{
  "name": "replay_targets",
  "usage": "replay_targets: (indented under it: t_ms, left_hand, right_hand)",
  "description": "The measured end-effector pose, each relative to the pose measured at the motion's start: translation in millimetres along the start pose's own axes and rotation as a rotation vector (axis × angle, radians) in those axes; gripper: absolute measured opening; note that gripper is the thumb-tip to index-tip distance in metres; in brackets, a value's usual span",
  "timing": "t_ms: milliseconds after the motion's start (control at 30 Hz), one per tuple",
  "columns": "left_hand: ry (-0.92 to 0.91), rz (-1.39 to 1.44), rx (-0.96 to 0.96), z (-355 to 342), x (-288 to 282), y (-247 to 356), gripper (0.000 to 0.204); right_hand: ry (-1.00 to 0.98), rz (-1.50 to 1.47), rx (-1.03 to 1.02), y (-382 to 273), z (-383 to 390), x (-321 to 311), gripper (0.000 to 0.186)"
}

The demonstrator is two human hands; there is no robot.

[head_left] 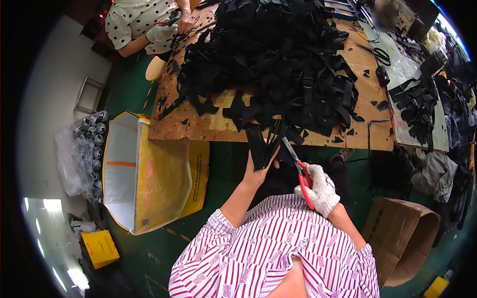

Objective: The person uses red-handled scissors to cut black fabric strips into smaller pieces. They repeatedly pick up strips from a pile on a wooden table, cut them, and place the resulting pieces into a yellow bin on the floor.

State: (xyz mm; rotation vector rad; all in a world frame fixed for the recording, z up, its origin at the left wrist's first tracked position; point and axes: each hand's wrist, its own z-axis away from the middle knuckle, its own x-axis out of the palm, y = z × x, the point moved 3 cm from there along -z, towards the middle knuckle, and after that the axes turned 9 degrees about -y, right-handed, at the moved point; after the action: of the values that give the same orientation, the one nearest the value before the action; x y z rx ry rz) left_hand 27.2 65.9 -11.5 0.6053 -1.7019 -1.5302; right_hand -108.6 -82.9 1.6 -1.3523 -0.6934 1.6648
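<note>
Black straps [256, 146] | long axis roughly fore-aft | red-handled scissors [300, 166] | tips forward-left

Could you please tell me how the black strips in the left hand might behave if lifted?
The strips probably flop, since similar ones in the pile lie bent and folded. They look thin, so each is likely light.

Yellow bin [166, 191] — small dark print [197, 180]

Head-worn fisheye, looking steeply down, near the wooden table [184, 131]
</note>
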Motion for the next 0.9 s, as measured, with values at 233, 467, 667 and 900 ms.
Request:
replay_targets:
  t_ms: [233, 467, 667, 900]
  left_hand:
    - [0.027, -0.007, 0.041, -1, 1, -5, 0.010]
    - [-0.130, 0.131, 0.009, 7, -4, -10, 0.029]
    - [-0.102, 0.102, -0.021, 7, -3, -12, 0.010]
    - [-0.143, -0.001, -0.037, 14, -3, -20, 0.034]
  right_hand:
    - [-0.019, -0.211, 0.036, 1, 5, 9, 0.063]
    - [-0.065, -0.043, 0.019, -1, -4, 0, 0.062]
    - [-0.056, -0.145, 0.071, 5, -2, 9, 0.059]
    - [-0.024, -0.175, 0.038, 1, -4, 7, 0.056]
